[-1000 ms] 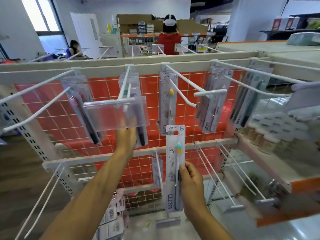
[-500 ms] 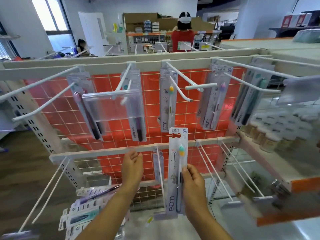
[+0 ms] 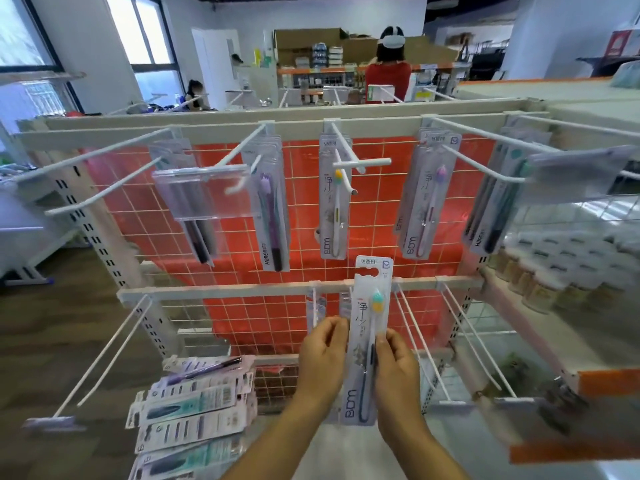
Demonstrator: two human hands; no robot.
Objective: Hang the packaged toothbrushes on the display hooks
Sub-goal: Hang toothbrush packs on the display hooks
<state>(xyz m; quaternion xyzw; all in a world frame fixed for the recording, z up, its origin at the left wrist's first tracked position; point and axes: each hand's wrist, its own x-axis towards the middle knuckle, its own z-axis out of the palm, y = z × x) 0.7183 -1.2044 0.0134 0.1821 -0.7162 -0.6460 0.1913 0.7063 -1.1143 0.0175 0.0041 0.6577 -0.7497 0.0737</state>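
White-carded packaged toothbrush (image 3: pixel 370 289) stood upright; left hand (image 3: pixel 323 356) pinched it at nine o'clock, right hand (image 3: pixel 398 363) at three.

Packaged toothbrush (image 3: pixel 367 337) upright before lower rail, teal-yellow head up

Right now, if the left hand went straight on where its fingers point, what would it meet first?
Probably the small packs hanging from the lower rail, just above the left hand; depth is unclear, so it might pass in front.
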